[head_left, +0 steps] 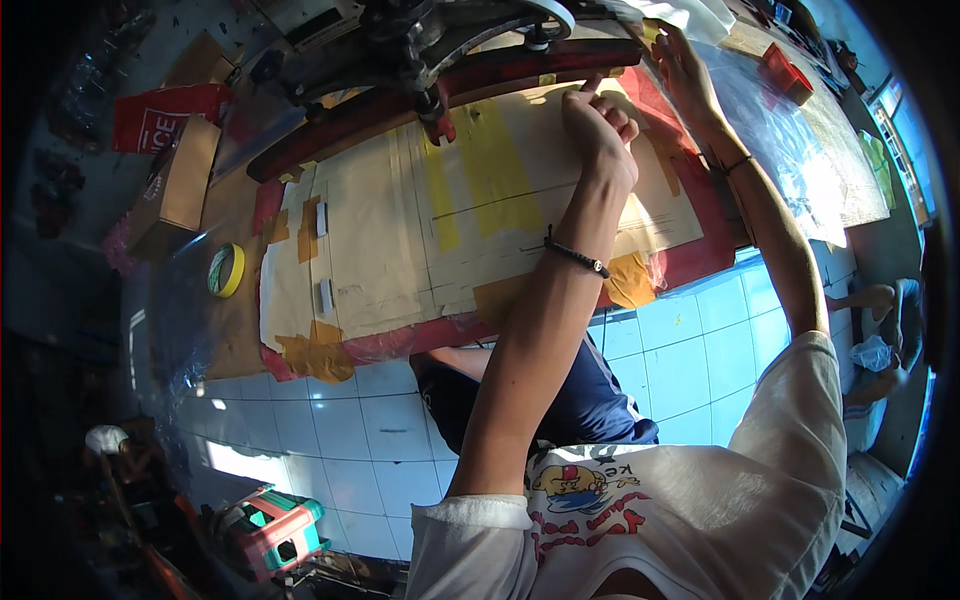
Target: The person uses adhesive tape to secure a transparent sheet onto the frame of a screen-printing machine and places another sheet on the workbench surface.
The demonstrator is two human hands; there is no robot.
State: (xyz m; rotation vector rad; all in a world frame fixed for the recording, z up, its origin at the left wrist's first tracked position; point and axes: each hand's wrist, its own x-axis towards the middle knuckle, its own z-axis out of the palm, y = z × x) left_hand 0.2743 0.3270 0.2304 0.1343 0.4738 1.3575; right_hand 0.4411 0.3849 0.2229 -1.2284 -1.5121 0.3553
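A flat board covered in tan paper (375, 240) lies before me, patched with yellow and brown tape and edged in red. My left hand (600, 130) is over its far right part, fingers curled in, close to the end of a dark red bar (540, 62). Whatever those fingers hold, if anything, is hidden. Farther right, beside the bar's end, my right hand (686, 80) is raised with fingers stretched and apart. Two small pale strips (322, 220) are stuck on the board's left part.
A dark metal frame (400, 30) with a central screw (435, 118) stands over the board's far side. At left are a yellow tape roll (227, 270) and a cardboard box (178, 190). A red tray (787, 75) sits far right. Another person (880, 330) is at the right edge; a stool (270, 530) stands lower left.
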